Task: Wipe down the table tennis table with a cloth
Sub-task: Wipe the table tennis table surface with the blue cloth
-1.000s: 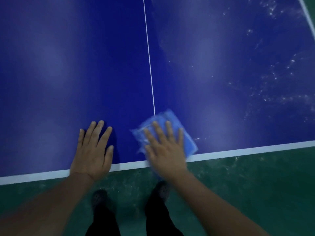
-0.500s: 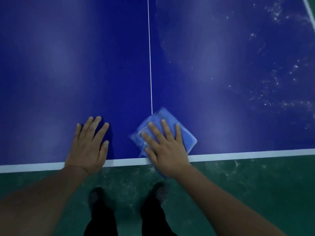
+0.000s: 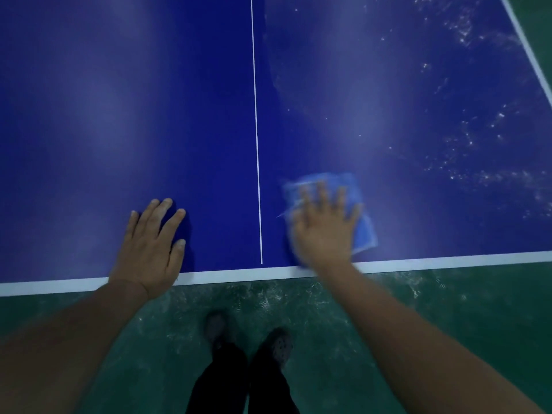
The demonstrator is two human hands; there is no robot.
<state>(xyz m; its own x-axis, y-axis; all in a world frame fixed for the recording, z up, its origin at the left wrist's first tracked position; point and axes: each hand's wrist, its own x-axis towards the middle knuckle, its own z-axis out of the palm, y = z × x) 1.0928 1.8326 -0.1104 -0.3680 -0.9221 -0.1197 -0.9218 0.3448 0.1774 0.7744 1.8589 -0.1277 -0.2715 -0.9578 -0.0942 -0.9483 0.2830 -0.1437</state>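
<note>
The dark blue table tennis table (image 3: 149,115) fills the upper part of the head view, with a white centre line (image 3: 256,130) and a white near edge band (image 3: 239,274). A folded light blue cloth (image 3: 363,231) lies on the table just right of the centre line, close to the near edge. My right hand (image 3: 324,225) presses flat on the cloth with fingers spread, and is motion-blurred. My left hand (image 3: 152,246) rests flat on the bare table left of the centre line, fingers straight.
White dusty specks (image 3: 478,138) spread over the table's right half, toward its white right edge (image 3: 525,52). Below the table is a scuffed green floor (image 3: 448,309). My two dark shoes (image 3: 248,336) and dark trouser legs stand at the table's edge.
My right hand has slid the cloth to the right, off the centre line and onto the table's right half. My left hand has stayed put on the table.
</note>
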